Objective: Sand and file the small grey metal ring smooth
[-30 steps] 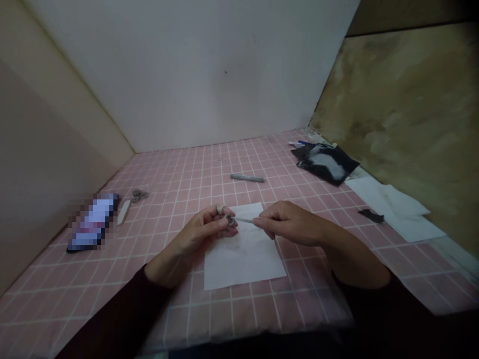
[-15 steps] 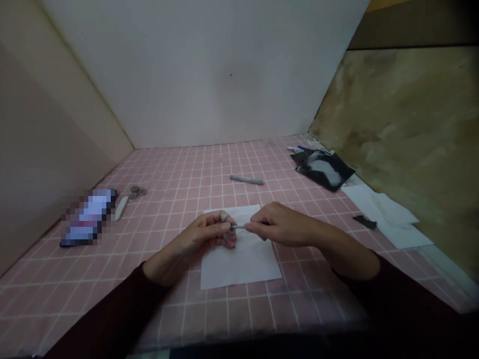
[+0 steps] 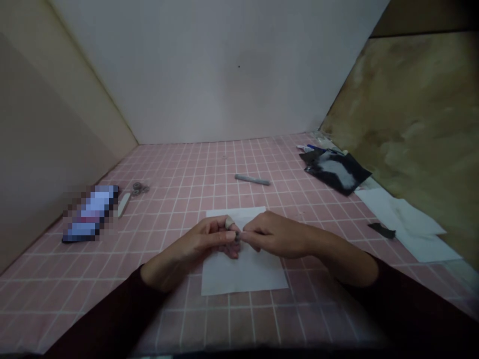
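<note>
Over the white sheet of paper (image 3: 243, 281), my left hand (image 3: 209, 237) pinches a small grey piece (image 3: 237, 236) between thumb and forefinger, its other fingers curled below. A pale wrap circles one of its fingers. My right hand (image 3: 275, 233) is closed in a pinch, its fingertips against the right side of that piece. How the grey piece is shaped is mostly hidden by the fingers. Beyond the paper, a grey stick-like roll (image 3: 252, 179) lies on the pink checked cloth (image 3: 179, 174).
On the left are a blurred phone (image 3: 91, 214), a pale flat strip (image 3: 123, 205) and small grey coils (image 3: 139, 189). At right lie a black packet (image 3: 339, 172), a dark scrap (image 3: 381, 230) and white papers (image 3: 415, 227). Walls close in the back and both sides.
A thin grey length showed between my hands earlier; now my fingertips have come together and it hardly shows. The whole view has shifted slightly.
</note>
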Action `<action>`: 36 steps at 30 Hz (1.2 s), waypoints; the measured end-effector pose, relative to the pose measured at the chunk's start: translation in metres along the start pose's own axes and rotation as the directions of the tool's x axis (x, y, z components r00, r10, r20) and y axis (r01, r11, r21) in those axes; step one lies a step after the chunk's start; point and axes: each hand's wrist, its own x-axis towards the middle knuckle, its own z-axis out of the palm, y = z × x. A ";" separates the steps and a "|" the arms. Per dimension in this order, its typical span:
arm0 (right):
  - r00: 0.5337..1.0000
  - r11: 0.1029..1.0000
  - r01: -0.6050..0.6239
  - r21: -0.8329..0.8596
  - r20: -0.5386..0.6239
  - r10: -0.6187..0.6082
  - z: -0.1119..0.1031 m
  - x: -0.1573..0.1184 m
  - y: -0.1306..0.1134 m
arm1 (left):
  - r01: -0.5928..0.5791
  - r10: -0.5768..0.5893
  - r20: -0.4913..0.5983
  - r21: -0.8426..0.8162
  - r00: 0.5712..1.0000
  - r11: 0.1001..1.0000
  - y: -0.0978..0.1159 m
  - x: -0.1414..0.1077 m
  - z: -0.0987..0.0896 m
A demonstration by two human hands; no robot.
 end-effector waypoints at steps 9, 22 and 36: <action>0.998 1.000 -0.011 0.012 -0.058 0.012 0.000 0.000 0.008 | 0.011 -0.011 -0.031 -0.007 0.999 1.000 0.003 0.001 0.001; 0.995 0.998 -0.017 0.053 -0.093 0.022 -0.002 -0.002 0.012 | -0.040 0.041 -0.051 0.018 0.998 0.999 0.005 -0.001 0.003; 0.995 0.997 -0.022 0.070 -0.098 0.029 0.001 0.000 0.012 | -0.019 0.019 0.001 0.040 1.000 0.999 0.004 0.001 0.005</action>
